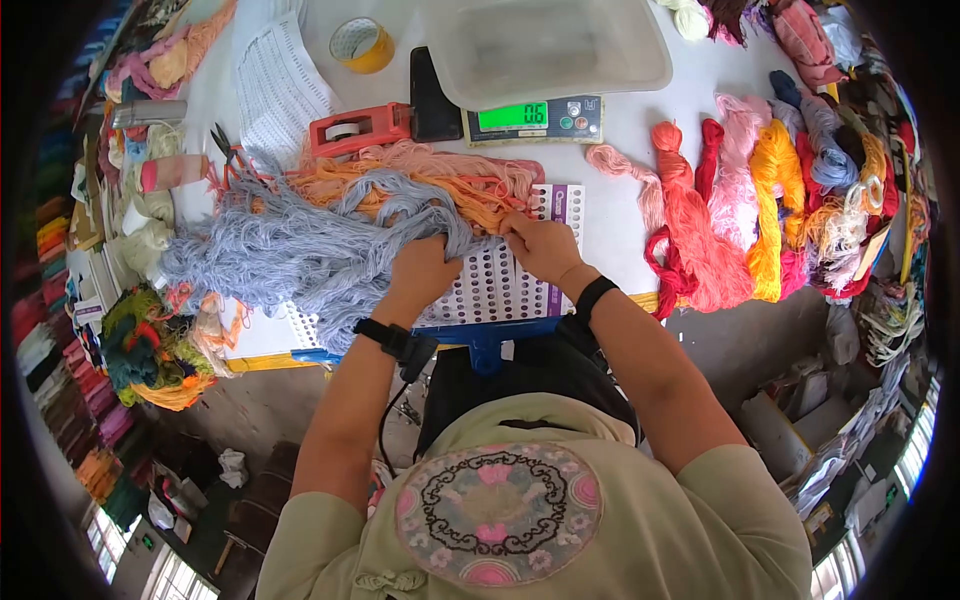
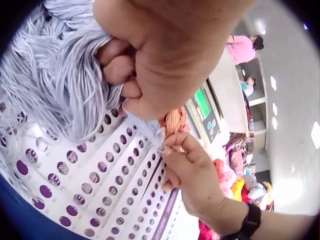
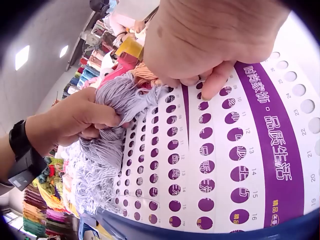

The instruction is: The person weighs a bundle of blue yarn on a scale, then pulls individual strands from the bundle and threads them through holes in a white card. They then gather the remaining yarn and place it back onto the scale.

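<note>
A large grey-blue bundle of embroidery thread (image 1: 270, 240) lies spread over the left half of the table. My left hand (image 1: 425, 272) grips its right end, fingers curled round the strands as the left wrist view shows. My right hand (image 1: 545, 250) pinches the tip of a grey-blue tuft (image 2: 145, 127) between thumb and fingers, just right of the left hand. Beneath both hands are white perforated thread cards (image 3: 205, 165) with numbered holes and a purple printed band. Orange thread (image 1: 485, 205) and pink thread (image 1: 430, 160) lie behind the bundle.
Behind the threads stand a digital scale (image 1: 590, 125) reading 0.6, a translucent tub (image 1: 640, 75) over it, a red tape dispenser (image 1: 385, 125) and a tape roll (image 1: 372, 58). Scissors (image 1: 226, 152) lie at left. Coral skeins (image 1: 695, 220) and yellow skeins (image 1: 768, 210) line the right.
</note>
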Motion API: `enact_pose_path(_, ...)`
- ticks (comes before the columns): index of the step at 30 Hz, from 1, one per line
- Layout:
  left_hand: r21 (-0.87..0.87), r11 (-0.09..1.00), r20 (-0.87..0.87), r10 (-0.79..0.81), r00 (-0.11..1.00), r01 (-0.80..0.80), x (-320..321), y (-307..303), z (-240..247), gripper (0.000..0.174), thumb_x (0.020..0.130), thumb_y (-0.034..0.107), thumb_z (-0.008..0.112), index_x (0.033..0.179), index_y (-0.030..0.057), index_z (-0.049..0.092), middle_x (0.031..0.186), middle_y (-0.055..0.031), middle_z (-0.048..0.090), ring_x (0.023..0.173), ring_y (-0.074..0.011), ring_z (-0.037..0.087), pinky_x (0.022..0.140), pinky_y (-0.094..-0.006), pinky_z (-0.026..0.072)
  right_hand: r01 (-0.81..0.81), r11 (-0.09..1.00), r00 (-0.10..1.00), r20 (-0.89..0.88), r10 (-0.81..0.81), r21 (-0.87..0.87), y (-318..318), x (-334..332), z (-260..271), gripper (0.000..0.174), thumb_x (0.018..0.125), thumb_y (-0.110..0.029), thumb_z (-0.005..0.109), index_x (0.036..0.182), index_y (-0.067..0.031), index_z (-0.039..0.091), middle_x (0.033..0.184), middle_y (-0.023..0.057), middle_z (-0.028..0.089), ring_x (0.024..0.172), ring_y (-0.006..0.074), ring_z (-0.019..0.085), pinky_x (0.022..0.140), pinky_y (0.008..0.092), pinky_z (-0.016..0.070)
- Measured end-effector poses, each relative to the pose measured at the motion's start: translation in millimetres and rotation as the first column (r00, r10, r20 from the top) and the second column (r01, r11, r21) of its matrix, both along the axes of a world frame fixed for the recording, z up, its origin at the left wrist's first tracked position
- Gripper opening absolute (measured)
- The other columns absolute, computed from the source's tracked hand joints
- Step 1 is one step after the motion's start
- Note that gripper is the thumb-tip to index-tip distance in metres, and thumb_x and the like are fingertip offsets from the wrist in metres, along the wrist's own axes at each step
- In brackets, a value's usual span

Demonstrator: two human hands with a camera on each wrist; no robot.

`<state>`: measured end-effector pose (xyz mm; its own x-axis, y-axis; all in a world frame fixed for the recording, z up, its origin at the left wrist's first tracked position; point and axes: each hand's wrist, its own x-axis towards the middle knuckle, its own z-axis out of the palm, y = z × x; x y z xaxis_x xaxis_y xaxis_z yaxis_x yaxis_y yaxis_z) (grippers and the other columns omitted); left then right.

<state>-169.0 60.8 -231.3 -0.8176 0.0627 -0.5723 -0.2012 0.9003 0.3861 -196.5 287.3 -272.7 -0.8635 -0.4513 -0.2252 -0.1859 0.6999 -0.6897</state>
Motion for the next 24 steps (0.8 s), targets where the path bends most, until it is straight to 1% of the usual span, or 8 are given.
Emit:
enact_pose_path(1,0.119,0.993,-0.007,-0.018,1.000,0.018,-1,-3,3,0.035,0.075,0.029,0.068,0.086,-0.0039,0.065,0.083,-0.0243,0.066,0.082,-0.0385,0.065,0.071,-0.0451,0.0510,-0.010,1.000,1.000,0.005,0.010,-0.006,0,0,-1,0.010,0.088,-0.024,0.055,0.096,-0.0187,0.057,0.066,0.0090,0.064,0.062,0.0326,0.063,0.056,0.0449,0.0493)
enact_pose_path(2,0.111,0.994,-0.006,-0.023,1.000,0.023,0,-2,6,0.035,0.075,0.029,0.068,0.086,-0.0039,0.065,0.083,-0.0243,0.066,0.082,-0.0385,0.065,0.071,-0.0451,0.0510,-0.005,1.000,1.000,0.006,0.005,-0.014,1,0,-2,0.010,0.088,-0.024,0.055,0.096,-0.0187,0.057,0.066,0.0090,0.064,0.062,0.0326,0.063,0.056,0.0449,0.0493)
enact_pose_path(4,0.507,0.844,0.046,0.177,0.983,-0.176,3,7,13,0.037,0.074,0.030,0.072,0.084,-0.0045,0.064,0.081,-0.0249,0.065,0.079,-0.0400,0.064,0.068,-0.0456,0.0498,-0.006,0.996,0.998,0.063,0.011,-0.089,5,-1,-3,0.011,0.087,-0.022,0.057,0.097,-0.0183,0.058,0.066,0.0089,0.064,0.063,0.0321,0.064,0.057,0.0441,0.0496)
enact_pose_path(10,0.229,0.967,-0.114,0.137,0.984,-0.108,-5,50,-9,0.040,0.072,0.031,0.074,0.080,-0.0064,0.063,0.077,-0.0260,0.063,0.074,-0.0418,0.062,0.066,-0.0459,0.0489,0.013,0.981,0.999,0.039,-0.005,-0.194,8,3,-6,0.015,0.083,-0.019,0.061,0.098,-0.0160,0.059,0.070,0.0075,0.066,0.066,0.0306,0.065,0.058,0.0428,0.0505)
enact_pose_path(14,0.235,0.972,-0.036,-0.006,0.999,0.014,-17,27,-23,0.037,0.072,0.028,0.073,0.076,-0.0071,0.063,0.075,-0.0263,0.062,0.073,-0.0425,0.061,0.066,-0.0460,0.0488,-0.019,0.974,1.000,-0.024,0.014,-0.226,12,6,-9,0.017,0.083,-0.016,0.063,0.100,-0.0136,0.060,0.069,0.0060,0.064,0.064,0.0267,0.065,0.055,0.0365,0.0501)
enact_pose_path(17,0.284,0.953,-0.078,-0.086,0.993,0.105,-19,20,-22,0.035,0.070,0.026,0.073,0.073,-0.0074,0.063,0.072,-0.0262,0.062,0.072,-0.0425,0.061,0.065,-0.0459,0.0489,-0.086,0.976,0.990,-0.131,0.060,-0.201,11,7,-8,0.022,0.083,-0.016,0.064,0.104,-0.0119,0.061,0.080,0.0071,0.066,0.065,0.0265,0.065,0.054,0.0365,0.0506)
enact_pose_path(19,0.276,0.959,-0.091,-0.037,0.995,0.061,-18,23,-20,0.033,0.070,0.024,0.073,0.071,-0.0074,0.062,0.071,-0.0260,0.061,0.071,-0.0420,0.061,0.064,-0.0454,0.0485,-0.139,0.984,0.953,-0.284,0.102,-0.112,8,11,-3,0.021,0.084,-0.018,0.063,0.102,-0.0085,0.059,0.090,0.0080,0.065,0.065,0.0276,0.065,0.055,0.0374,0.0517)
enact_pose_path(24,0.330,0.944,-0.081,0.011,0.997,0.017,-16,20,-27,0.032,0.069,0.023,0.073,0.072,-0.0076,0.062,0.071,-0.0257,0.061,0.070,-0.0413,0.061,0.064,-0.0453,0.0479,-0.261,0.960,0.913,-0.297,0.279,0.101,-4,1,2,0.017,0.080,-0.015,0.061,0.093,-0.0037,0.058,0.083,0.0086,0.060,0.068,0.0257,0.065,0.052,0.0359,0.0528)
